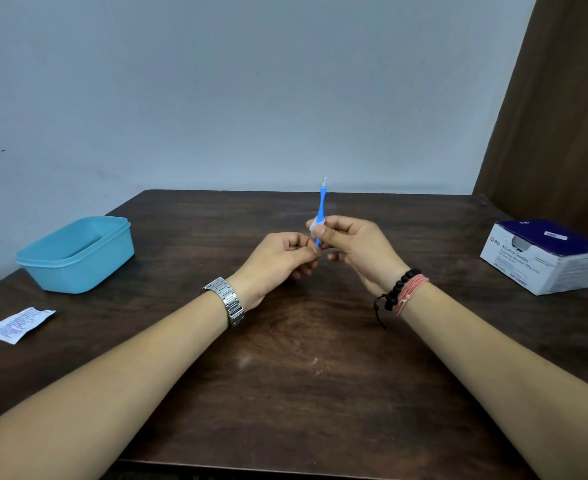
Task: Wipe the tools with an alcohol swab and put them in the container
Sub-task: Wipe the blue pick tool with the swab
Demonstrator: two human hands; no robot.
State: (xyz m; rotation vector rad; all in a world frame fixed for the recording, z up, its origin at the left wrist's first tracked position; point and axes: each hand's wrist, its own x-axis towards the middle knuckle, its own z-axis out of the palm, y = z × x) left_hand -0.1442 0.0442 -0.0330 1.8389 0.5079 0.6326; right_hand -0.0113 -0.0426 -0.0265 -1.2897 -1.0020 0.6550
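Head view: left hand (282, 259) pinches upright tool (321, 206); right hand (354, 244) pinches swab (315, 226).

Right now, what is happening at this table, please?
A person is cleaning a thin blue tool. The left hand pinches its lower end and holds it upright, while the right hand pinches a white swab around its middle. The blue container waits on the left of the table, with a torn wrapper near it. The box of swabs sits on the right.
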